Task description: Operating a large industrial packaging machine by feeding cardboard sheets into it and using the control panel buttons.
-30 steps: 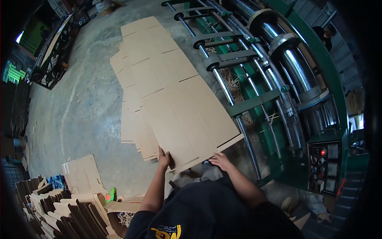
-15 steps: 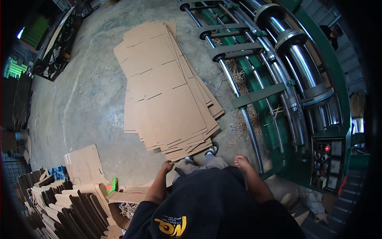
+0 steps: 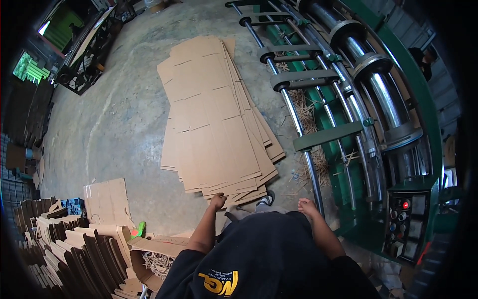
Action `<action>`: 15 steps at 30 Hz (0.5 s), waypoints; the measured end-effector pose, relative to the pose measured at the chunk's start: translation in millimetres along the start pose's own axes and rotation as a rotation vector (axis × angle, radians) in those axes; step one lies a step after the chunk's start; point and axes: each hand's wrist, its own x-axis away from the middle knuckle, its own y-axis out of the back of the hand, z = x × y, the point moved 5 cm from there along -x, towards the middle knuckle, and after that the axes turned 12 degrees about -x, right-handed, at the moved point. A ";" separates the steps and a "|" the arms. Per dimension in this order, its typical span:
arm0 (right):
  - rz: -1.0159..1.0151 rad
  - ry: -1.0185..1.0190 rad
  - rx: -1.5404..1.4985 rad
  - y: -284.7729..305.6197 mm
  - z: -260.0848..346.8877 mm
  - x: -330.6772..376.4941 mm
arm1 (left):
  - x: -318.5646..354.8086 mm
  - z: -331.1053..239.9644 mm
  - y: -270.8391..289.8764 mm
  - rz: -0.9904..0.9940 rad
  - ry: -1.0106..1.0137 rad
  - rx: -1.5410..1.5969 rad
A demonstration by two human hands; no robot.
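My left hand (image 3: 217, 201) is loosely closed, with nothing seen in it. It hovers over the near edge of a stack of flat brown cardboard sheets (image 3: 214, 144). These slotted box blanks lie on the floor in front of me, slightly fanned out. On the other side of my body, my right hand (image 3: 307, 207) has its fingers curled in and also shows nothing in it. It is nearest to the lower end of a shiny metal rod (image 3: 314, 182) on the green machine (image 3: 343, 214), apparently apart from it. One sandalled foot (image 3: 268, 199) stands by the stack's near edge.
A control box (image 3: 406, 224) with a lit red lamp is at right. Cardboard scraps (image 3: 303, 109) litter the machine's underside. Upright cardboard pieces (image 3: 94, 254) and a carton (image 3: 142, 244) of scraps stand at lower left. Beyond the machine, another person (image 3: 425, 60) is partly visible.
My view has shifted, so the stack and machine appear lower and further right. My left hand has swung forward over the stack's near edge; the right hand stays beside my body.
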 end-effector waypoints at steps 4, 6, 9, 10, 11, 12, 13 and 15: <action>0.042 0.073 0.054 -6.0 41.7 0.0 | -17.5 11.8 -1.8 -0.076 -0.021 0.038; 0.056 0.098 -0.028 12.5 30.8 -11.2 | -9.0 -15.1 -8.2 -0.007 -0.005 -0.010; 0.073 0.176 -0.020 39.5 12.8 -34.7 | 6.6 -20.4 -25.5 0.050 0.072 0.137; 0.042 0.135 0.007 46.0 5.4 -39.4 | 19.5 -24.5 -27.2 0.095 0.122 0.192; 0.010 0.092 0.031 56.6 -2.6 -41.6 | 21.3 -33.1 -35.2 0.118 0.127 0.208; -0.012 0.097 0.009 62.0 -4.4 -39.3 | 24.6 -24.0 -42.2 0.124 0.143 0.228; -0.028 0.110 0.006 69.0 -8.1 -34.8 | 22.9 -19.9 -50.6 0.117 0.121 0.145; -0.067 0.139 -0.006 83.8 -12.5 -26.2 | 19.4 -11.4 -62.6 0.119 0.061 0.024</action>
